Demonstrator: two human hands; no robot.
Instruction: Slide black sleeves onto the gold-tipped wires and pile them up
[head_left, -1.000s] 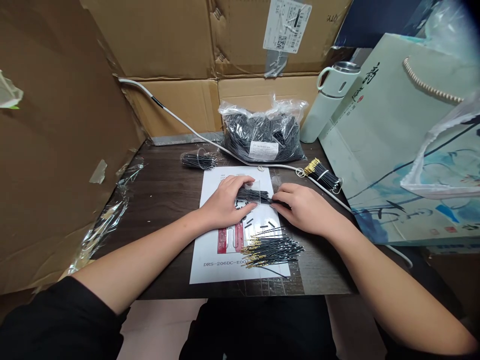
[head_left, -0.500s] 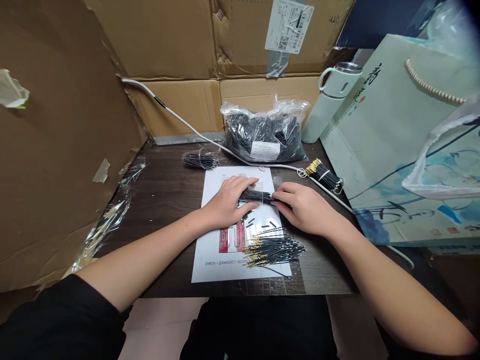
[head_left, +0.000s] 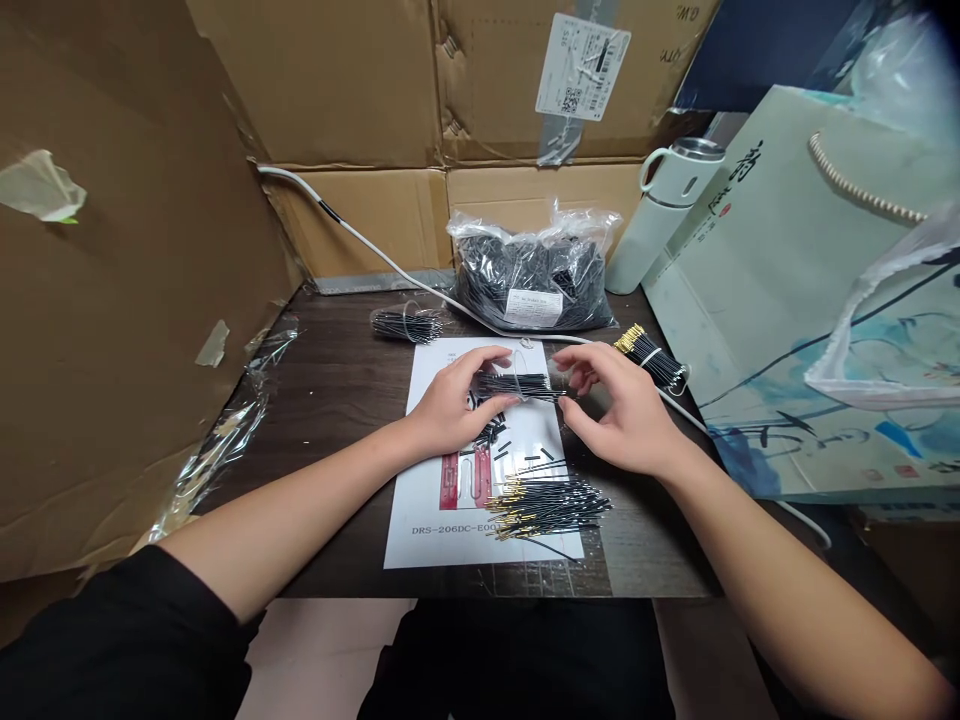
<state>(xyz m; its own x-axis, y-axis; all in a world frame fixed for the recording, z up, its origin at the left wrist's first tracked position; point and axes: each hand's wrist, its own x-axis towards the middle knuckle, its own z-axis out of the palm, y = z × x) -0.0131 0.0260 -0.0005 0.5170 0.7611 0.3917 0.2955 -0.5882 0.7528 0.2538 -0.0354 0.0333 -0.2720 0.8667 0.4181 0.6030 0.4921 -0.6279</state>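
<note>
— On the left of the dark table (head_left: 337, 400), what lies about?

— Crumpled clear film (head_left: 225, 430) along the cardboard wall (head_left: 112, 330), and farther back a small bundle of black wires (head_left: 405, 324) beside a white cable (head_left: 360, 240).

— And the left hand (head_left: 450, 405)?

— It rests over the white printed sheet (head_left: 450, 520), fingers curled round one end of a thin bundle of black wires (head_left: 521, 385), thumb underneath. That bundle is held level just above the sheet, between the two hands.

— What is the right hand (head_left: 622, 415) doing?

— Raised off the table, fingers half open and bent; the fingertips (head_left: 574, 385) are at the bundle's right end, but I cannot tell whether they pinch it.

— Anything below them?

— A loose heap of gold-tipped wires (head_left: 551, 503) on the sheet's near right corner.

— And farther right?

— A clear bag of black wires (head_left: 532, 280) at the far edge, a banded gold-tipped bundle (head_left: 649, 357), a pale flask (head_left: 664, 215), then a paper gift bag (head_left: 787, 300).
</note>
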